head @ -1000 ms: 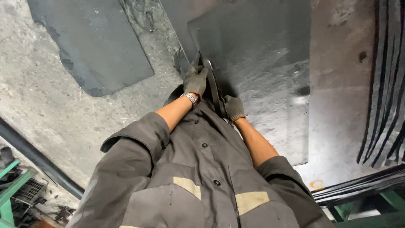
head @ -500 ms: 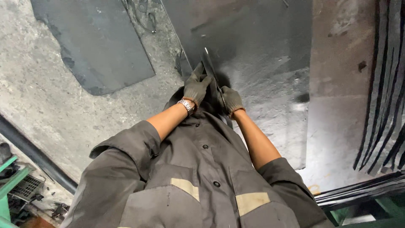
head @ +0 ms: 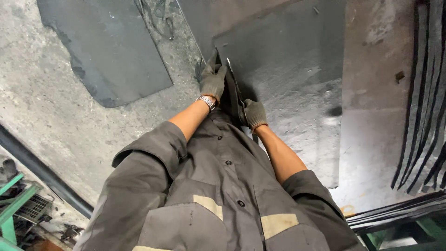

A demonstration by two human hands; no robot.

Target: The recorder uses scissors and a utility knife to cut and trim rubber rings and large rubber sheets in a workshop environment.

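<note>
Underfoot, floor: rough grey concrete floor (head: 69,116) fills the left of the view, stained and dusty.
Big sheet: a large dark metal sheet (head: 297,60) lies flat on the floor ahead of the person, its near part dull grey and scuffed.
Second sheet: a smaller dark sheet (head: 111,51) with a rounded corner lies on the concrete to the left, well apart from the hands.
Strips: a bundle of long black strips (head: 425,116) runs along the right edge of the view.
Clothing: grey work shirt (head: 218,195) with pale pocket flaps, sleeves pushed up above the elbows.
Frame: green metal frame (head: 11,200) at lower left, with a dark pipe (head: 42,172) lying slantwise beside it.
Held piece: a narrow dark metal piece (head: 234,93) stands on edge over the big sheet, between the two hands, its thin bright edge showing at the top.
Left hand: left hand (head: 213,79) in a grey knit glove, curled closed over the upper end of the metal piece, a wristwatch (head: 206,100) at the wrist.
Right hand: right hand (head: 254,114) in a matching glove, closed around the lower part of the same piece, nearer the body.
Small tool: a dark hand tool (head: 167,23) lies on the floor at the top, too small to tell its kind.
</note>
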